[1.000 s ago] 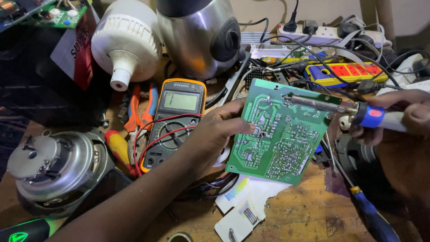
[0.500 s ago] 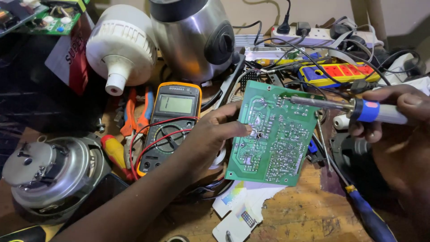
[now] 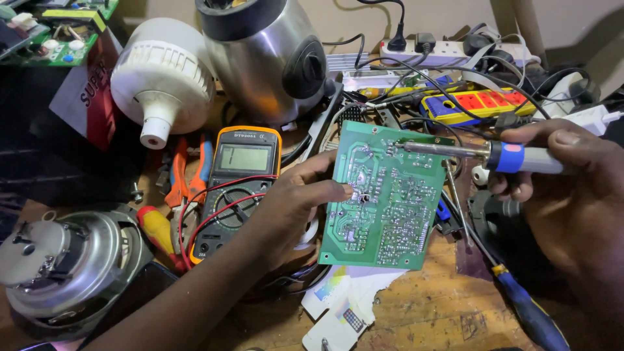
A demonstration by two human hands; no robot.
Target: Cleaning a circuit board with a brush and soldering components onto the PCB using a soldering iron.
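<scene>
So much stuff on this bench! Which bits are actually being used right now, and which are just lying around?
In use:
left hand holding the green circuit board
right hand holding the soldering iron

Lying about:
multimeter
steel blender base
white bulb housing
motor
power strips

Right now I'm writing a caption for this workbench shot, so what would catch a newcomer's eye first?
First, the green circuit board at the centre, held solder side up by the left hand. The right hand brings a soldering iron to the board's upper edge. Behind stand a shiny steel blender base and a white bulb housing, with an orange-rimmed multimeter lying left of the board.
</scene>
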